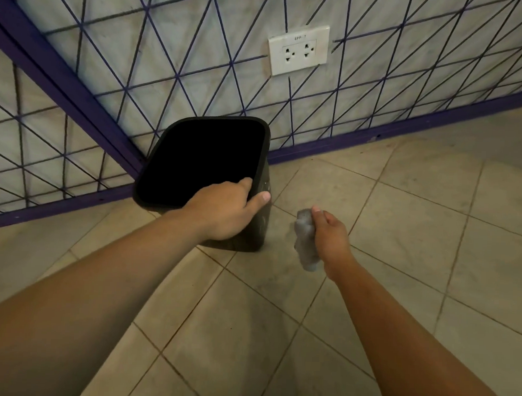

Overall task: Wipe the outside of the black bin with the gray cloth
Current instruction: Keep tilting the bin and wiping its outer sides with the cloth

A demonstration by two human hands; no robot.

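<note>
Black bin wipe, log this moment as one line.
left hand: gripping black bin rim | right hand: holding gray cloth, off bin | wiping: not started

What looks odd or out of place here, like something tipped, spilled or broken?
Only the black bin stands out: it leans toward the corner rather than standing square on the tiled floor, with the left hand gripping its rim. The right hand holds the bunched gray cloth clear of it. No spill or damage shows.
</note>
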